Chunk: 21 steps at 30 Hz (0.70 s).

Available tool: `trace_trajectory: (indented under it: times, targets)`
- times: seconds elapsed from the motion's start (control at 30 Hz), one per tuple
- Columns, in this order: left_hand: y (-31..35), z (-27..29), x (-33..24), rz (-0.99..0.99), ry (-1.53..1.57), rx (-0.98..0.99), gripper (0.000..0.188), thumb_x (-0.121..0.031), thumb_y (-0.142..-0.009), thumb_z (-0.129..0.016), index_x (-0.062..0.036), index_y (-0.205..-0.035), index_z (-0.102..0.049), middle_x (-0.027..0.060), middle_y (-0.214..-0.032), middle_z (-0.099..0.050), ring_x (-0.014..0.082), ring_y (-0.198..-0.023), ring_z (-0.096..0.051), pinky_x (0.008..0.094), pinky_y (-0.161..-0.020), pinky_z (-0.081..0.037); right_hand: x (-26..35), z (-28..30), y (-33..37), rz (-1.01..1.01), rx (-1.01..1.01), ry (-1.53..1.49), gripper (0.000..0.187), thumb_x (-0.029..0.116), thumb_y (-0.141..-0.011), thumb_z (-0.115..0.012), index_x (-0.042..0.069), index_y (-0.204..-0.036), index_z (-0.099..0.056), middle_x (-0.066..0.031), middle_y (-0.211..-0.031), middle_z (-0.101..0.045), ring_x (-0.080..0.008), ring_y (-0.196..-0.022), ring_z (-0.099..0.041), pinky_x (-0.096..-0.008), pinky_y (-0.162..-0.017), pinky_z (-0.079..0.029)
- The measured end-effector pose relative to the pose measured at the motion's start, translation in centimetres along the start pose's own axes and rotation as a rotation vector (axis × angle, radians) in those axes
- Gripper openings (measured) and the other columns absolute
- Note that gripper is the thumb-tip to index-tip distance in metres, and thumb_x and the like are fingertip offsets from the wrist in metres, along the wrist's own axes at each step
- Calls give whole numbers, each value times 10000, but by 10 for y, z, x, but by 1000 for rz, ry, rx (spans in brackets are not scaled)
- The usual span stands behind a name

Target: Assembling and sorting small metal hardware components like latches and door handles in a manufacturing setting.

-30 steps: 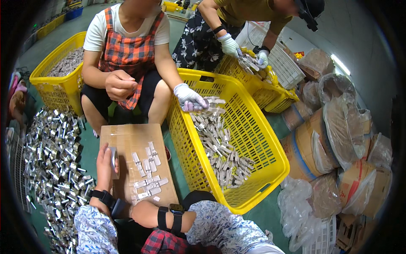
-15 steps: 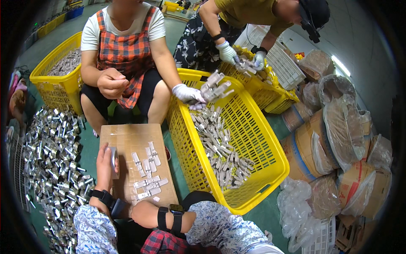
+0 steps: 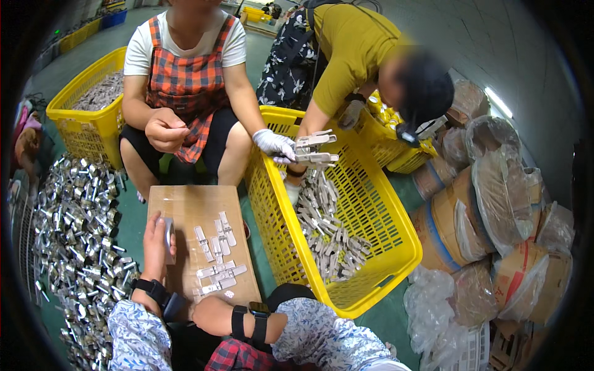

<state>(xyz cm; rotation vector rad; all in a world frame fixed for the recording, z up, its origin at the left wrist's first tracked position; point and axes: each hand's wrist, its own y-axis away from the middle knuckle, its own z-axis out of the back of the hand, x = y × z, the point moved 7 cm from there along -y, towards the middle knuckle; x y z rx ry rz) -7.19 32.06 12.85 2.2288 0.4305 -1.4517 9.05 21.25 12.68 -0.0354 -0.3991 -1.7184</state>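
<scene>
My left hand [image 3: 154, 241] rests at the left side of a cardboard box [image 3: 185, 207], gripping a pale grey round roll [image 3: 169, 231] that looks like tape, stood on edge. My right hand [image 3: 211, 313] is bent over the box's near edge; its fingers are hidden from sight. On the box top, several flat metal clips [image 3: 223, 272] lie in small groups, to the right of the roll. A small whitish piece [image 3: 229, 294] lies near the closest clips.
A large yellow basket [image 3: 365, 303] of metal clips stands right of the box. Above it, a co-worker's gloved hand [image 3: 275, 145] holds several clips; another co-worker's arm [image 3: 309, 127] reaches in. Metal parts [image 3: 86, 247] are heaped at left. Wrapped cartons [image 3: 464, 216] stand at right.
The co-worker at the back right has leaned forward and put an arm into the yellow basket. The seated co-worker's clips have dropped slightly. My hands have hardly moved.
</scene>
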Motion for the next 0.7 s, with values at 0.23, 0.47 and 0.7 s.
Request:
trace_trajectory:
  times: [0.23,0.47,0.7]
  targets:
    - [-2,-2,4,8,-12,-8,455,-273,-1058,-457,-73,-1462,-399,38,-661,-527,91,-466,-459,223,-410,-390,-1,-2,2,6,-11,46,155,160,-801,-627,76,-732,-738,-127,-724,-709,-302,-705,-706,-414,-598,-540]
    - [-1,-3,3,15,-2,-26,467,-270,-1057,-450,-76,-1476,-377,31,-628,-518,100,-437,-451,229,-411,-382,-2,-9,-1,-18,88,25,145,123,-803,-629,65,-833,-758,-135,-838,-731,-294,-769,-719,-409,-639,-554]
    - [-4,-1,2,-1,-8,-21,475,-274,-1055,-460,-76,-1478,-373,38,-631,-531,106,-437,-463,229,-410,-385,-5,-10,-3,-24,67,4,150,129,-801,-634,62,-844,-761,-143,-855,-735,-302,-783,-720,-417,-651,-556]
